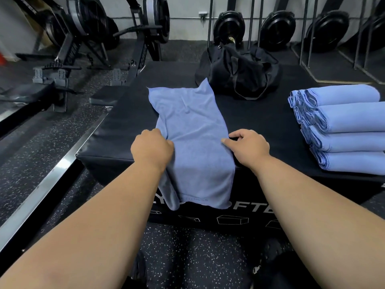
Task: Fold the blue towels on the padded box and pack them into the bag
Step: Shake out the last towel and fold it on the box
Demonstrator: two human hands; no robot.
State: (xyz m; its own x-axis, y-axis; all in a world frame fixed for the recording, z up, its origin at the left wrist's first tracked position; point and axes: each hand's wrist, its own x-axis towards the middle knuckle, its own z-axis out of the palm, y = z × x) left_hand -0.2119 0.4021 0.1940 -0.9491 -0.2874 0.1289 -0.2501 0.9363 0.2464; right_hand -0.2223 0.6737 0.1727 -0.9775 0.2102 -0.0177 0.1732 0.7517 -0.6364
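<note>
Left hand (153, 148) and right hand (246, 146) pinch towel (191, 130) edges on box (125, 113), tensioning it for folding; bag (239, 69) waits behind

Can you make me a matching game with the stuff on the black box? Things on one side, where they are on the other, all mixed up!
Things:
1. spread towel
2. bag
3. folded towels
4. hands (left, right)

Places:
A. stacked on the right side of the box
B. gripping the side edges of a towel
C. at the far end of the box
D. hanging over the near edge of the box

Pairs: 1-D, 2-C, 3-A, 4-B
</note>
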